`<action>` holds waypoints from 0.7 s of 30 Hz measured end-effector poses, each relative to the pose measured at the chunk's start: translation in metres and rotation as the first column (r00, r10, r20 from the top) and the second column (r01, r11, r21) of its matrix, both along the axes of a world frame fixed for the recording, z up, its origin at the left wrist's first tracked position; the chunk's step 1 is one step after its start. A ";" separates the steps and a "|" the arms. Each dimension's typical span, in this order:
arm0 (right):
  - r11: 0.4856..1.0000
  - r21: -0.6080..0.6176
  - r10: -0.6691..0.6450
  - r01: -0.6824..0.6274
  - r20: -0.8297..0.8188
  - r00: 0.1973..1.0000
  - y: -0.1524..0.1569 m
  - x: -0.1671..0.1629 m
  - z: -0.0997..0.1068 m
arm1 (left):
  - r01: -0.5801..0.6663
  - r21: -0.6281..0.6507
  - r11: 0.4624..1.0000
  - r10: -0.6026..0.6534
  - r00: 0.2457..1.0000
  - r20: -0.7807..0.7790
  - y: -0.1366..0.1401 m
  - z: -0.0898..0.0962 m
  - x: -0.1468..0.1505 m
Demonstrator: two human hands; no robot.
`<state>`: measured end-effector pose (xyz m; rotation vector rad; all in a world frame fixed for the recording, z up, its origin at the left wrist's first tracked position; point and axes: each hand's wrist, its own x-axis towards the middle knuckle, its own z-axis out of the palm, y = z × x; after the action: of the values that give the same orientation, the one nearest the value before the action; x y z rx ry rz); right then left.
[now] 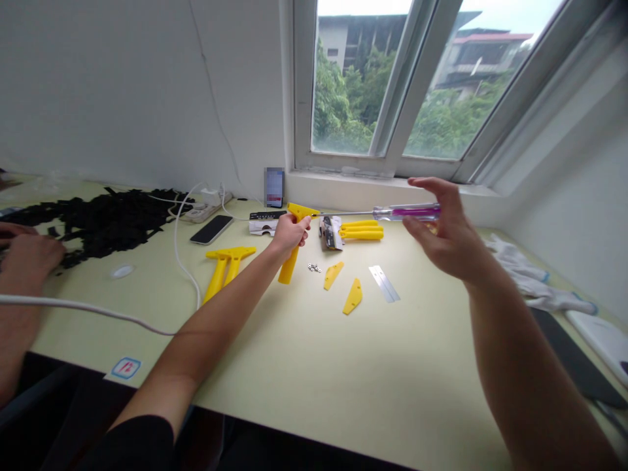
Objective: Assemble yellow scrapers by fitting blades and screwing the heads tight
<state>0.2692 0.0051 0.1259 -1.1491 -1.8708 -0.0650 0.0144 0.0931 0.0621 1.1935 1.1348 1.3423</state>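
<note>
My left hand (290, 234) is closed around a yellow plastic scraper handle (288, 267), its head turned to the right. A screwdriver (407, 212) with a clear and purple grip lies level, its shaft tip at the head of that handle. My right hand (444, 232) has the butt of the grip between thumb and palm, with the index finger lifted off it. Below, on the table, are a small pile of screws or nuts (314, 267), two flat yellow plates (333, 275) and thin metal blades (384, 283).
Further yellow handles (230, 261) lie left of my forearm, others (362, 230) behind by a small box (331, 233). A phone (211, 229), white cable (177, 239) and black pile (115, 219) are left, near another person's hand (34, 255). White gloves (534, 281) lie right.
</note>
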 end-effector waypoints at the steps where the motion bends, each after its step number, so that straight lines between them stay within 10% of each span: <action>1: 1.000 0.001 -0.023 0.023 -0.005 1.000 0.001 0.000 -0.001 | 0.004 0.001 1.000 -0.004 1.000 0.000 0.000 0.000 0.000; 4: 0.976 0.024 -0.214 0.215 -0.045 0.976 0.003 0.000 -0.002 | 0.003 0.005 1.000 -0.003 1.000 -0.016 0.001 -0.001 0.000; 8: 1.000 0.021 -0.022 0.022 -0.009 1.000 0.003 -0.002 -0.003 | 0.001 -0.005 1.000 -0.001 1.000 -0.006 0.001 -0.001 -0.001; 21: 0.987 -0.065 -0.149 0.146 -0.034 0.988 0.014 0.007 -0.009 | -0.011 -0.013 1.000 0.011 1.000 -0.006 0.004 -0.004 -0.003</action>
<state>0.2758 0.0187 0.1166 -1.3219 -1.7624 -0.0668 0.0111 0.0975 0.0585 1.1840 1.1541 1.3386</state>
